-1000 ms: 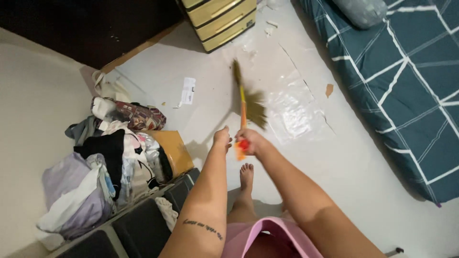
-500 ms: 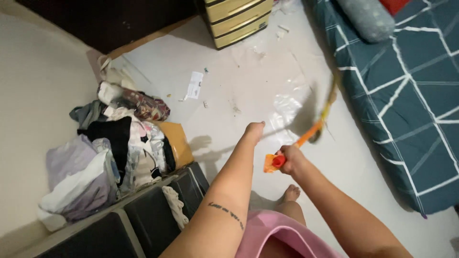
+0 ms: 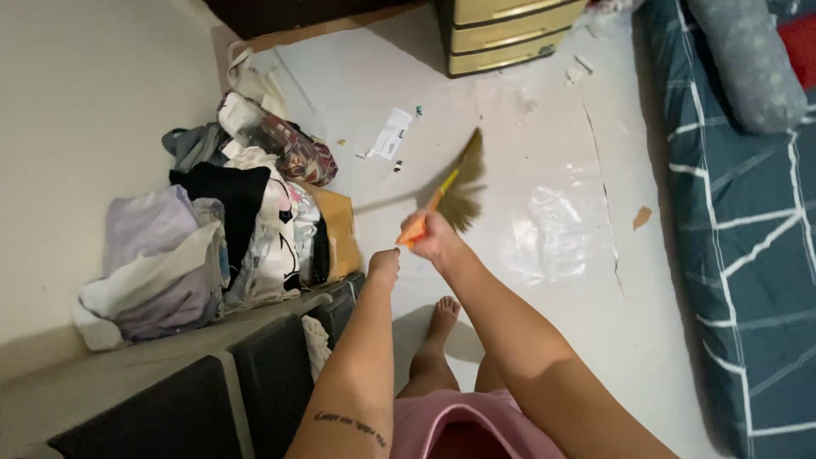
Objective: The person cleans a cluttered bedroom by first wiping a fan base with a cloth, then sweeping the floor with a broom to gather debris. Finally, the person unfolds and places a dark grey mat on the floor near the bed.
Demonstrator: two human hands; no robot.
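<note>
1. While I watch from the head camera, the hand broom (image 3: 455, 191) sits out over the pale floor (image 3: 544, 102), its orange handle slanting up and away from the right hand (image 3: 432, 238) and its straw-coloured bristles blurred above a patch of clear plastic sheet (image 3: 552, 225).
2. My right hand is closed tight around the lower end of that orange handle.
3. My left hand (image 3: 384, 265) hangs just beside the right one, fingers curled loosely inward, holding nothing and touching nothing that I can see.
4. Below the hands I see a bare foot (image 3: 442, 316) on the floor and the edge of a pink garment (image 3: 442, 416).
5. To the left lies a heap of clothes (image 3: 212, 229) against the wall, resting partly on a brown cardboard box (image 3: 340, 229) and beside dark cushioned panels (image 3: 255, 391).
6. Farther out, a slip of white paper (image 3: 391, 136) and small scraps lie on the floor, near a cream plastic drawer unit (image 3: 506, 34).
7. Along the right edge runs a mattress (image 3: 748, 255) in a teal cover with white lines, a grey bolster (image 3: 752, 59) lying on it.
</note>
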